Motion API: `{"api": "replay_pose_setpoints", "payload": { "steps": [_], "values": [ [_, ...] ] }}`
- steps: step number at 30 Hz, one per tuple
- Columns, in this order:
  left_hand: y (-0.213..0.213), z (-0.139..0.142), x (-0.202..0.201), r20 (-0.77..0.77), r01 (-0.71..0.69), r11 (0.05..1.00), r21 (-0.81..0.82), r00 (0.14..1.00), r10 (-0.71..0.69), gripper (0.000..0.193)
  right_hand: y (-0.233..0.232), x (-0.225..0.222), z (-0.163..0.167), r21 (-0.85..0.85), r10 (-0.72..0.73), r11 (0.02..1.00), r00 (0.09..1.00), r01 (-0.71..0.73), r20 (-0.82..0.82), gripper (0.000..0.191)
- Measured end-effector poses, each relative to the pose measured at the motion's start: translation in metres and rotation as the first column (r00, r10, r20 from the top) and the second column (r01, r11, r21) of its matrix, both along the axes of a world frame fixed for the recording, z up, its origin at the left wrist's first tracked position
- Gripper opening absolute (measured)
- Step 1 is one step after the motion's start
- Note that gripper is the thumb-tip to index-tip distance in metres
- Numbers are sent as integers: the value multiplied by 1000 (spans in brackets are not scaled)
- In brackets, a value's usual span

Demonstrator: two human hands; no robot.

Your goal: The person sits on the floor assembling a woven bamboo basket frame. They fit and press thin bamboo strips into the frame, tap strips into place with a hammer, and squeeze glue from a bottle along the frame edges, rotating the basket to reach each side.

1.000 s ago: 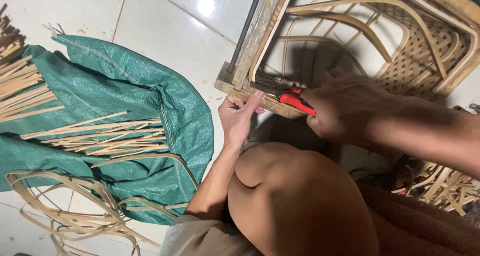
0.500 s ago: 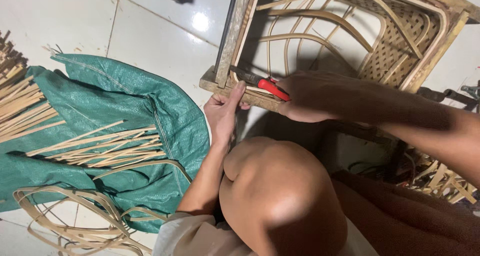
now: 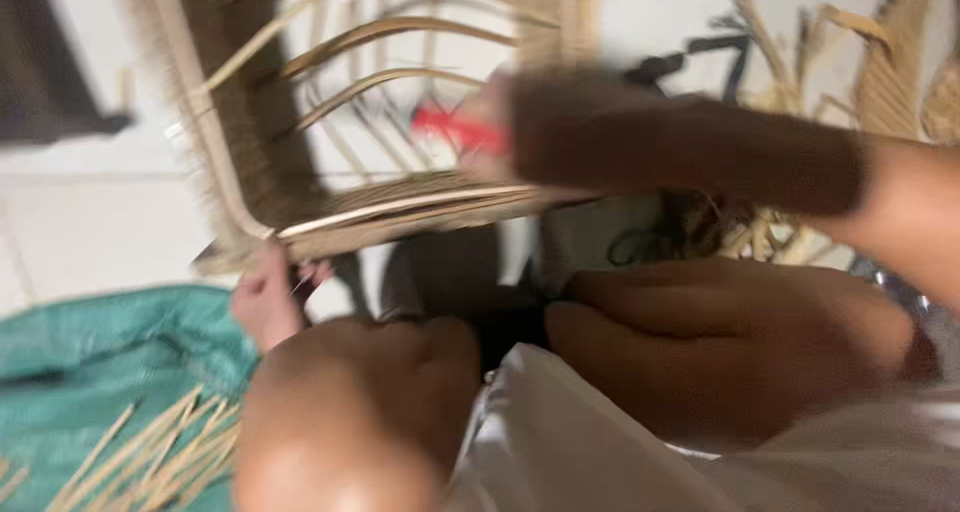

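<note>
A woven rattan frame (image 3: pixel 330 207) fills the upper left of the blurred head view, its pale rim running down the left side and across the bottom, with curved cane ribs arching inside it over white floor tiles (image 3: pixel 90 232). Below it the person's two bent knees (image 3: pixel 700 342) and pale shorts (image 3: pixel 600 442) take up the lower middle and right and hide the floor beneath the frame. A green woven sack (image 3: pixel 110 362) lies spread at lower left with loose cane strips (image 3: pixel 160 452) scattered on it, well apart from the frame. More rattan pieces (image 3: pixel 890 72) stand heaped at upper right, behind the right forearm, which crosses in front of them and of a dark cord on the tiles. The right hand (image 3: pixel 520 122) sits inside the frame's opening, curled closed around a red-handled tool (image 3: pixel 450 130); blur hides the tool's working end. The left hand (image 3: pixel 270 297) reaches up from behind the left knee to the frame's lower left corner, fingers bent against the rim's underside, though whether they pinch a strand there cannot be told.
</note>
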State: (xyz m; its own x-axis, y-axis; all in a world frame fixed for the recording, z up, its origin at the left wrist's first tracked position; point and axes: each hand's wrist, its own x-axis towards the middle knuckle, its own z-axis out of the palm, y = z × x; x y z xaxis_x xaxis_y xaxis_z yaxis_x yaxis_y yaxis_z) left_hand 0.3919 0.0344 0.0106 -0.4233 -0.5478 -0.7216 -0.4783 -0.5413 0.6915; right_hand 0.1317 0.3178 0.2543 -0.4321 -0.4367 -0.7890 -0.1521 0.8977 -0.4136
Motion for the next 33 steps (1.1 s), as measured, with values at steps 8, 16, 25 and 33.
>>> {"api": "replay_pose_setpoints", "payload": {
  "steps": [8,16,25,33],
  "values": [
    [-54,47,-6,19,223,286,-932,818,-575,10,239,82,-77,228,-662,646,683,729,-308,34],
    [1,98,-75,440,608,154,-779,704,-558,50,252,176,-225,-314,-549,794,390,521,-739,36],
    [10,65,-99,16,364,484,-796,812,-584,28,405,-10,-250,-243,-503,769,326,591,-800,39],
    [18,56,-120,141,348,360,-866,859,-492,29,466,-80,-290,257,85,927,515,274,-853,30]
  ]
}}
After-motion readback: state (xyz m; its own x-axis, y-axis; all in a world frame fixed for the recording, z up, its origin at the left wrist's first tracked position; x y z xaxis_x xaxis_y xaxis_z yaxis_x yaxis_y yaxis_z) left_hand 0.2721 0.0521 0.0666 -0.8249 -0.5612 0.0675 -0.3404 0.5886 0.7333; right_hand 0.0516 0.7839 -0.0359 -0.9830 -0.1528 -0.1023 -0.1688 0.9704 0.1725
